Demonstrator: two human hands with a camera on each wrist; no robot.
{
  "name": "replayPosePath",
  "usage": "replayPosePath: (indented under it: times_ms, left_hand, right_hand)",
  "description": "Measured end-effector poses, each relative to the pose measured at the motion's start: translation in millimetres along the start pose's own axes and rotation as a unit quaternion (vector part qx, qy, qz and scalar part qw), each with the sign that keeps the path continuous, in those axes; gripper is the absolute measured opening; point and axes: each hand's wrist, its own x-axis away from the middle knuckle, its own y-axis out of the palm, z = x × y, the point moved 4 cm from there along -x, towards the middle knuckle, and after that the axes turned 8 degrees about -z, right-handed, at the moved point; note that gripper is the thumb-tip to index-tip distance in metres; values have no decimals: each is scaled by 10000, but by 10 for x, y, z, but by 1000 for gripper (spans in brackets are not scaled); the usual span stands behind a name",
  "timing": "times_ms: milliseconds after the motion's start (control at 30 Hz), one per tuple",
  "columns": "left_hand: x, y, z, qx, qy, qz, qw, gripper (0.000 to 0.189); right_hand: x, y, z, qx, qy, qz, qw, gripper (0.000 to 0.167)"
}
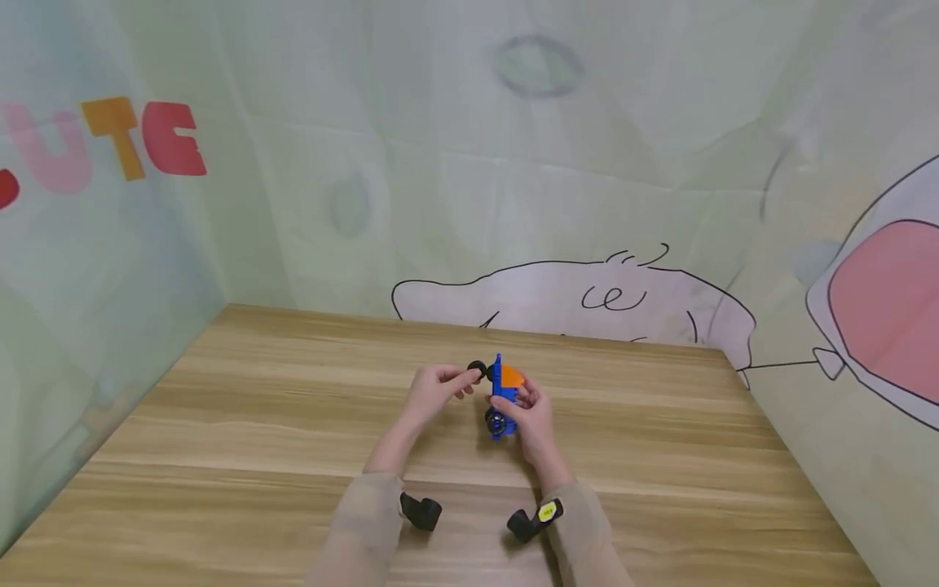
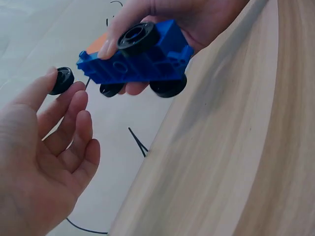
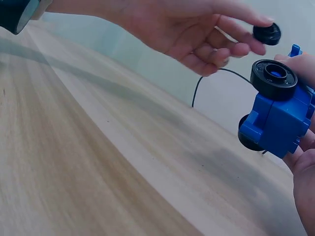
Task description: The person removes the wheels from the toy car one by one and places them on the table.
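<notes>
My left hand (image 1: 438,393) pinches a small black toy wheel (image 2: 62,81) between thumb and forefinger, with the other fingers loosely curled below it. My right hand (image 1: 533,416) grips a blue toy vehicle (image 2: 133,67) that has an orange part (image 1: 511,376) on it. The vehicle is tipped so its underside shows in the left wrist view. Three black wheels are on it there, one of them a near wheel (image 3: 274,78) at one end. The pinched wheel is apart from the vehicle, close to the end where one corner has no wheel.
A wood-grain table (image 1: 293,456) lies under both hands. Cloth walls (image 1: 352,179) with printed drawings and letters rise along its back and sides. Each wrist wears a black strapped device, such as the left one (image 1: 421,512).
</notes>
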Motion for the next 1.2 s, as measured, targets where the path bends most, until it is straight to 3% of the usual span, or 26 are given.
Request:
replayPosePath:
  times_ms: [233,633,833,1200]
  left_hand:
    - [21,-45,-120,-518,-503,-607,9955,31]
    - [73,8,-230,-1320,-1053,-913,9814,33]
    - [55,55,-259,-1608,-940,-673,9802,30]
    - [47,51,-252,-1730,-730,-187,9820,24]
  right_hand:
    - [9,-41,-13,-111,69,123,9998,64]
    - [-11,-69,-9,-192,-13,133,9997,63]
    - [-3,-73,-5,-220,1,169,9996,59]
    - [1,-77,-2,-249,74,147,9996,59]
